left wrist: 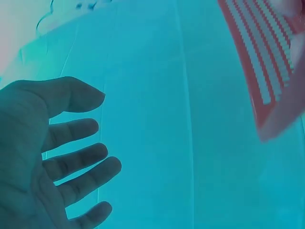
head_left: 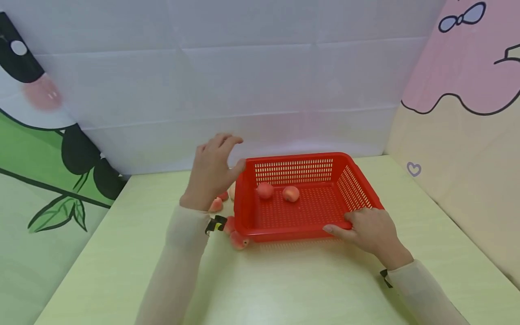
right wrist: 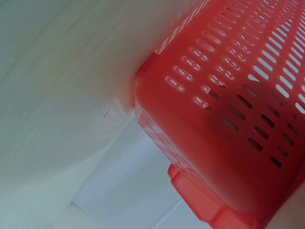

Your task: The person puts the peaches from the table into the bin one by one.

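A red plastic basket (head_left: pixel 292 234) with slotted walls sits toward the back of the table. Inside it, on the left half, lie two apples, one (head_left: pixel 265 190) beside the other (head_left: pixel 291 194). My right hand (head_left: pixel 371 230) grips the basket's front right corner, thumb over the rim and fingers along the right side. In the right wrist view the slotted outer wall (right wrist: pixel 190 114) fills much of the picture. Raised by the basket's back left corner, my left hand (head_left: pixel 213 169) holds nothing. Its fingers (left wrist: pixel 90 176) are spread and loosely bent, thumb apart.
Several more apples (head_left: pixel 239 241) lie on the table along the basket's left side, partly hidden by the left wrist and the basket. A white cloth wall (head_left: pixel 252 90) rises behind the table (head_left: pixel 284 280), and printed panels stand at left and right.
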{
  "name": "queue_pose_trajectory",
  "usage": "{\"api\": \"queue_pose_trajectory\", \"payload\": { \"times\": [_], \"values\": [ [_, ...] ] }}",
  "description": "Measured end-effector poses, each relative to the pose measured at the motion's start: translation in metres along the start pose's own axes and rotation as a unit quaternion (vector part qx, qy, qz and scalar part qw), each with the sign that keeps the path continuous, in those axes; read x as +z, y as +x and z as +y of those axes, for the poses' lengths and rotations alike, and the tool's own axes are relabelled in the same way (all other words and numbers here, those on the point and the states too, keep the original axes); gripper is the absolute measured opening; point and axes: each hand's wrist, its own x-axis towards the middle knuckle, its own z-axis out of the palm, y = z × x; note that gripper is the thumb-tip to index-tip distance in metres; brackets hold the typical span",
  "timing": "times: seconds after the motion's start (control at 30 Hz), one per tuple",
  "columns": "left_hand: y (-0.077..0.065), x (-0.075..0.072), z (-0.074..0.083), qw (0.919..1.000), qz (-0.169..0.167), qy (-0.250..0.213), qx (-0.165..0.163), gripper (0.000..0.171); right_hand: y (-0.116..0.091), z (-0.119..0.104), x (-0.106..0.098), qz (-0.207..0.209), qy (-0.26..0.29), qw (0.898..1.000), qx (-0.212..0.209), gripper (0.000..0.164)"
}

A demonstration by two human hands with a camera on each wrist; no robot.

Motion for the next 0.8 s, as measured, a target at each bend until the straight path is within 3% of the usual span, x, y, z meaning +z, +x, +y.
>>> {"api": "queue_pose_trajectory", "payload": {
  "times": [0.1, 0.23, 0.47, 0.8],
  "values": [
    [-0.018, -0.008, -0.021, 0.9985, 0.031, -0.018, -0.042, 0.041, 0.001, -0.001, -0.001, -0.001, -0.001, 1.000, -0.002, 0.070],
    [-0.036, -0.005, -0.041, 0.9966, 0.034, -0.033, -0.067, 0.040, 0.001, -0.002, -0.002, -0.004, -0.003, 1.000, -0.003, 0.069],
    [-0.047, 0.023, -0.064, 0.9961, -0.010, -0.041, -0.077, 0.041, -0.002, 0.002, 0.000, -0.001, 0.011, 1.000, 0.007, 0.070],
    [-0.061, 0.050, -0.096, 0.9863, -0.088, -0.031, -0.136, 0.036, -0.001, 0.000, 0.000, -0.008, 0.010, 1.000, 0.004, 0.070]
  ]
}}
